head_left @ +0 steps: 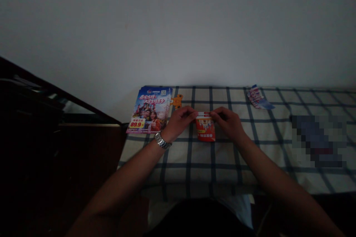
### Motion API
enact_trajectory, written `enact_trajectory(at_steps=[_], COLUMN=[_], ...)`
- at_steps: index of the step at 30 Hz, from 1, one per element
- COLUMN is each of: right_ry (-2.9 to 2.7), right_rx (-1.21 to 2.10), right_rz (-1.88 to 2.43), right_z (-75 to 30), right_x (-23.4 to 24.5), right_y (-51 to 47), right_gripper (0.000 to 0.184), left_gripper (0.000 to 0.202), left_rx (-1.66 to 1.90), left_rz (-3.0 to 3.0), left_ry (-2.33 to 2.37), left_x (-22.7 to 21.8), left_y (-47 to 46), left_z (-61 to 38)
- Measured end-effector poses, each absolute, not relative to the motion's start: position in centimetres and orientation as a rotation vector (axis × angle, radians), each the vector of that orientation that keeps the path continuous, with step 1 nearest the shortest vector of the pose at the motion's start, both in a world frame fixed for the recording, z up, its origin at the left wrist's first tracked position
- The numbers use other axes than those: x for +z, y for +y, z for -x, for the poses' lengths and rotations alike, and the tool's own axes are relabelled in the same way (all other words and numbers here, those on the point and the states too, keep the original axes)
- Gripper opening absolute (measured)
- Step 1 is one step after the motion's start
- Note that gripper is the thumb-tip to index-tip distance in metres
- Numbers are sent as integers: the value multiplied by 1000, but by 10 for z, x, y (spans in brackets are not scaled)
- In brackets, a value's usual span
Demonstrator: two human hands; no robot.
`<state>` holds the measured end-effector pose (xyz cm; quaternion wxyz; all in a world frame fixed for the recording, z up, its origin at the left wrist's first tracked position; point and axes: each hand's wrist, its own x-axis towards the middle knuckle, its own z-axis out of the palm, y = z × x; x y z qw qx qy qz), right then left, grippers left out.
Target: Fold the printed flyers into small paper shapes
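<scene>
Between my two hands is a small red printed leaflet [205, 129] with a white strip along its top; it looks folded. My left hand [182, 118], with a metal watch [162, 140] on its wrist, pinches the upper left corner. The upper right corner is pinched by the thumb and fingers of my right hand [226, 120]. Left of my left hand lies a stack of blue and pink flyers [151, 109] marked 89.9. A bundle of folded flyers [257, 98] rests farther back on the right.
A checked cloth [180, 163] covers the surface under everything. An orange bear-shaped figure [177, 100] shows beside the flyer stack. A blurred-out dark object [318, 142] lies at the right. Behind stands a pale wall [178, 33]; a dark area borders the surface on the left.
</scene>
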<state>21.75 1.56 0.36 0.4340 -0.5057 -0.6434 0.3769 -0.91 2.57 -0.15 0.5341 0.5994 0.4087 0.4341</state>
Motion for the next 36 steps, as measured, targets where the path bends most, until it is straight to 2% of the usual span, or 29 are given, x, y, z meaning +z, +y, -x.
enact_trajectory(at_steps=[15,27,36], right_ry=[-1631,-1683,-1640], right_rx=[1002,1000,1127], right_rz=[1226,1205,1130], right_z=[-214,-213,-212], right_x=[-4,-4,-9], right_y=[14,13,13], right_gripper=[32,29,26], left_gripper=[21,26,22], left_rx=[1009,983,990], left_rz=[-1642,-1724,-1711], left_ry=[1095,1130,1115], left_x=[3,4,2], left_y=[25,21,22], left_z=[12,9,10])
